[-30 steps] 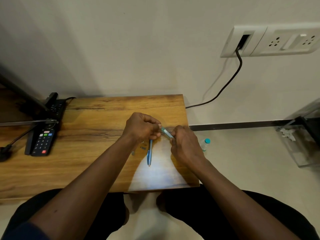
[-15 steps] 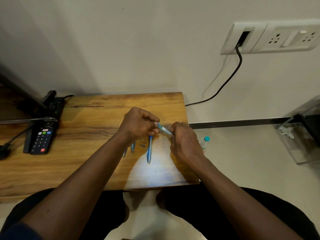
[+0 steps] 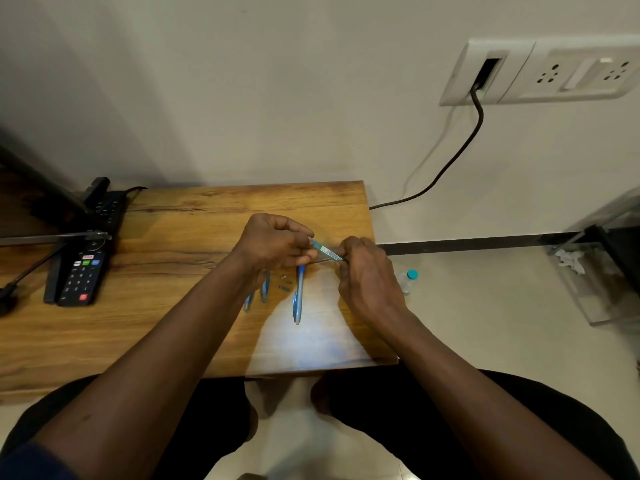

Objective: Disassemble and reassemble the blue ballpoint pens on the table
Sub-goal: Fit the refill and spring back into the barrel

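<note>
Head view: a blue pen barrel [image 3: 325, 251] is held just above the tabletop [image 3: 173, 306], its long axis slanted from upper left down to lower right. Its upper-left end is pinched by the left hand [image 3: 275, 244] and its lower-right end by the right hand [image 3: 367, 275]. Below, a second blue pen [image 3: 298, 296] is laid lengthwise toward the viewer, with small parts [image 3: 284, 283], possibly a spring, beside it.

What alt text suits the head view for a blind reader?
A left hand and a right hand grip the two ends of a blue pen barrel over a wooden table; another blue pen lies on it.
</note>
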{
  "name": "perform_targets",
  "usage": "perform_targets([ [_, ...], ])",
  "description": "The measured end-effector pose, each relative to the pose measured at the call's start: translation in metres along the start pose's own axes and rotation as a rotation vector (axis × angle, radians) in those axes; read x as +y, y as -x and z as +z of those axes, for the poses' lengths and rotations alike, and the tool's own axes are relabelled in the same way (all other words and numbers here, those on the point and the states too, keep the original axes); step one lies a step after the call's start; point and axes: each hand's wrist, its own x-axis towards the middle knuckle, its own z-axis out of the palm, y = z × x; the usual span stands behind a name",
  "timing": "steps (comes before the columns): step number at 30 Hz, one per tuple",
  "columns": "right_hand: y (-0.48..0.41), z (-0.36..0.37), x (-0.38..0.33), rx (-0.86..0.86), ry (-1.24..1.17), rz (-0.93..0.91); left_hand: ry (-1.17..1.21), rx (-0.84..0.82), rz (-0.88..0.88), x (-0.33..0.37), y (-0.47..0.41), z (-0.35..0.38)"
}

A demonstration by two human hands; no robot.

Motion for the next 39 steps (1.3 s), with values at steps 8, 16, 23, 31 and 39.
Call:
perform_targets([
  [8,-0.003,0.0,-0.001,0.071,-0.061,-0.029,0.179,0.013,-0.057,0.003,0.002,0.002],
  [16,-0.005,0.002,0.0,0.086,-0.106,-0.024,0.166,-0.022,-0.047,0.007,0.006,0.0],
  [23,-0.005,0.003,0.0,0.092,-0.192,0.003,0.104,-0.022,-0.008,0.007,0.006,-0.001],
  [31,-0.009,-0.005,0.001,0.034,-0.365,0.174,0.1,0.06,-0.028,0.002,0.0,-0.004],
  [39,-0.012,-0.012,0.001,0.101,-0.378,0.148,0.01,0.12,-0.068,-0.01,-0.008,-0.005],
])
